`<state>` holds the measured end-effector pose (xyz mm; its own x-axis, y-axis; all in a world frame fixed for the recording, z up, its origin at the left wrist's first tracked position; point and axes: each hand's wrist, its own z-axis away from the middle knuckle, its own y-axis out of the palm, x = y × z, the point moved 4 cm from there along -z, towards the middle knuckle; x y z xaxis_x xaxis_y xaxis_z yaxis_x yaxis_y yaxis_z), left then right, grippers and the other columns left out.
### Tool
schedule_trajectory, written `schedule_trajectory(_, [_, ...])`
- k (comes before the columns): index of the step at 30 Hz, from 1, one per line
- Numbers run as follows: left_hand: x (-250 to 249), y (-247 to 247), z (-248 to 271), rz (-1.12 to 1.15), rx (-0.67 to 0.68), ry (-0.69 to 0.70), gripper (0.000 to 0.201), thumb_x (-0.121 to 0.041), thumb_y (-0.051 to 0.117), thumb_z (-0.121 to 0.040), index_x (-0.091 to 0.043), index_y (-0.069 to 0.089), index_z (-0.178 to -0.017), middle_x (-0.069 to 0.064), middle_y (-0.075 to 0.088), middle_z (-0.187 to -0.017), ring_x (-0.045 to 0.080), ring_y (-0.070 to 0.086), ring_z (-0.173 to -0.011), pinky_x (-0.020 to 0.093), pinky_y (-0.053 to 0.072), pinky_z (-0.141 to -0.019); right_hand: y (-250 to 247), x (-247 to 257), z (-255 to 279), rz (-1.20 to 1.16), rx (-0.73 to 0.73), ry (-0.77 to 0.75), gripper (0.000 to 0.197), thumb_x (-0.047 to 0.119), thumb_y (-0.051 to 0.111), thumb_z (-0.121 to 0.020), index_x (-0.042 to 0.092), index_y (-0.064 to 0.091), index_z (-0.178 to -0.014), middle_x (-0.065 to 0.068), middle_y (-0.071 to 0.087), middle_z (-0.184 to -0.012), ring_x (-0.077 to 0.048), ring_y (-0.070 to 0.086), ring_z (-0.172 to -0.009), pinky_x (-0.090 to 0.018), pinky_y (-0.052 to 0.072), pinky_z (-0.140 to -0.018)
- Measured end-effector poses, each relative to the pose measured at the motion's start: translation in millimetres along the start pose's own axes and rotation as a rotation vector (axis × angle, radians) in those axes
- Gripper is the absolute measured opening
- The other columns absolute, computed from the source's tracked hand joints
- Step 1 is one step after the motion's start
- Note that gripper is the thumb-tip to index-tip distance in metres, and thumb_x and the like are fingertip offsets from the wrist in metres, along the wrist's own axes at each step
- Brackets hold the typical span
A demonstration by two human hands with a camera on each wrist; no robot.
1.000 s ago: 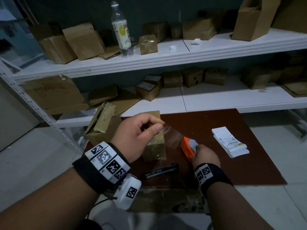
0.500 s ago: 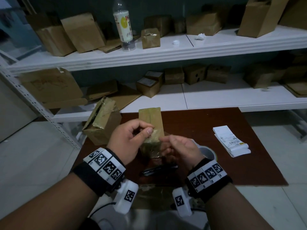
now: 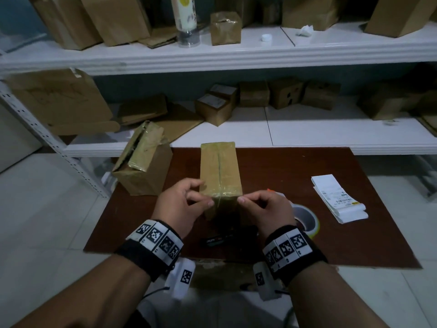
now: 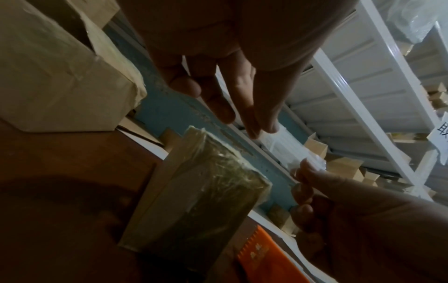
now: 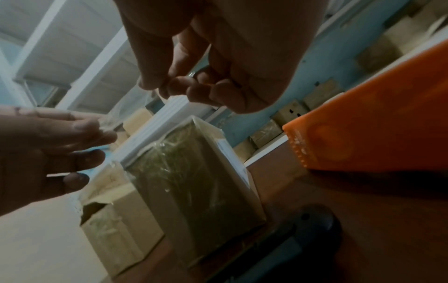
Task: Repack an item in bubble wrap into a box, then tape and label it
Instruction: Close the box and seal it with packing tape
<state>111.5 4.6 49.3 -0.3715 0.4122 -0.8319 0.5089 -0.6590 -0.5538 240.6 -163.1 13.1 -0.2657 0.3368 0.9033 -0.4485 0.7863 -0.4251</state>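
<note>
1. White shelving (image 3: 236, 58) fills the back wall, loaded with brown cardboard boxes on two levels, and a bottle stands on the upper shelf.
2. A dark red-brown board (image 3: 295, 166) lies on the pale floor just in front of the shelves.
3. An open-topped carton (image 3: 144, 166), its flaps shiny with old tape, sits at the board's far left corner.
4. The small taped box (image 3: 220, 171) stands near the middle of the board, between the two hands.
5. The left hand (image 3: 182, 207) and the right hand (image 3: 264, 209) each pinch one end of a clear tape strip (image 4: 283, 139) stretched over the box's near top edge; the left's other fingers are straight, the right's curled.
6. A stack of white labels (image 3: 335, 197) lies on the right of the board.
7. The orange tape dispenser (image 5: 378, 118) with its roll rests just right of the right hand.
8. A black marker (image 3: 216, 240) lies on the board near the wrists.
</note>
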Motion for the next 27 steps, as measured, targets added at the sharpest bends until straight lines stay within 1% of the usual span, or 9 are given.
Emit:
schedule_trajectory(3, [9.4, 2.8, -4.8, -0.041, -0.062, 0.084, 0.033, -0.027, 0.082, -0.078, -0.04, 0.064, -0.102, -0.028, 0.072, -0.08, -0.011, 0.065, -0.086, 0.029, 0.055, -0.088, 5.0, -3.3, -3.1, 0.03, -0.023, 0.02, 0.013, 0.035, 0.08, -0.079, 0.038, 0.07, -0.071, 0.017, 0.071, -0.077, 0.0, 0.065, -0.077, -0.017, 0.051, -0.068])
schedule_trajectory(5, [15.7, 3.9, -5.8, -0.009, -0.124, 0.12, 0.043, -0.024, 0.084, -0.076, -0.039, 0.064, -0.11, -0.025, 0.073, -0.08, -0.009, 0.066, -0.081, 0.022, 0.056, -0.079, 7.1, -5.0, -3.7, 0.053, -0.052, 0.013, 0.011, 0.034, 0.082, -0.077, 0.034, 0.072, -0.073, 0.015, 0.071, -0.077, -0.001, 0.066, -0.075, -0.02, 0.054, -0.067])
schedule_trajectory(7, [21.7, 6.1, -6.9, 0.073, -0.142, 0.12, 0.06, -0.02, 0.086, -0.072, -0.037, 0.057, -0.122, -0.017, 0.074, -0.083, -0.004, 0.068, -0.076, 0.02, 0.055, -0.071, 8.1, -5.6, -3.2, 0.049, -0.09, -0.005, 0.011, 0.032, 0.083, -0.076, 0.03, 0.073, -0.074, 0.014, 0.071, -0.075, 0.001, 0.065, -0.073, -0.015, 0.052, -0.065])
schedule_trajectory(11, [28.1, 5.3, -12.9, 0.178, -0.165, 0.134, 0.077, -0.011, 0.089, -0.067, -0.039, 0.043, -0.123, -0.011, 0.064, -0.099, 0.008, 0.068, -0.064, 0.019, 0.051, -0.057, 11.3, -8.5, -4.4, -0.006, -0.153, 0.037, 0.016, 0.024, 0.085, -0.075, 0.029, 0.07, -0.071, 0.015, 0.066, -0.062, 0.006, 0.06, -0.063, -0.007, 0.044, -0.056])
schedule_trajectory(15, [32.7, 2.9, -20.5, 0.158, -0.148, 0.131, 0.079, -0.013, 0.089, -0.067, -0.043, 0.041, -0.122, -0.013, 0.059, -0.106, 0.007, 0.068, -0.063, 0.026, 0.053, -0.06, 15.9, -8.7, -3.8, -0.07, -0.174, 0.057, 0.015, 0.02, 0.085, -0.075, 0.023, 0.071, -0.071, 0.011, 0.067, -0.061, 0.003, 0.059, -0.056, -0.01, 0.045, -0.054])
schedule_trajectory(17, [38.1, 4.2, -23.4, 0.15, -0.143, 0.107, 0.079, -0.014, 0.089, -0.067, -0.043, 0.042, -0.123, -0.012, 0.059, -0.108, 0.008, 0.067, -0.063, 0.032, 0.057, -0.063, 17.9, -6.6, -3.6, -0.032, -0.194, 0.031, 0.014, 0.019, 0.086, -0.074, 0.019, 0.072, -0.07, 0.009, 0.064, -0.064, 0.005, 0.058, -0.061, -0.007, 0.043, -0.056])
schedule_trajectory(19, [42.2, 5.1, -26.4, 0.135, -0.153, 0.099, 0.08, -0.015, 0.089, -0.066, -0.041, 0.043, -0.125, -0.013, 0.06, -0.109, 0.008, 0.066, -0.062, 0.035, 0.058, -0.064, 19.5, -4.2, -4.6, 0.015, -0.236, -0.018, 0.017, 0.018, 0.087, -0.072, 0.023, 0.071, -0.068, 0.008, 0.063, -0.077, 0.004, 0.059, -0.074, -0.004, 0.042, -0.066])
schedule_trajectory(22, [45.0, 5.9, -30.2, 0.112, -0.151, 0.104, 0.079, -0.016, 0.089, -0.067, -0.04, 0.046, -0.128, -0.013, 0.06, -0.112, 0.006, 0.066, -0.062, 0.03, 0.057, -0.064, 23.3, -5.8, -8.6, 0.004, -0.279, -0.007, 0.022, 0.016, 0.087, -0.07, 0.024, 0.068, -0.066, 0.005, 0.066, -0.095, 0.003, 0.061, -0.087, 0.001, 0.04, -0.072])
schedule_trajectory(27, [48.5, 6.1, -33.9, 0.053, -0.115, 0.092, 0.06, -0.021, 0.086, -0.072, -0.047, 0.051, -0.113, -0.015, 0.068, -0.105, 0.001, 0.066, -0.064, 0.02, 0.051, -0.062, 34.9, -9.4, -12.2, -0.182, -0.191, 0.07, 0.019, 0.007, 0.085, -0.073, 0.01, 0.066, -0.071, 0.006, 0.073, -0.09, 0.005, 0.068, -0.074, -0.006, 0.05, -0.065])
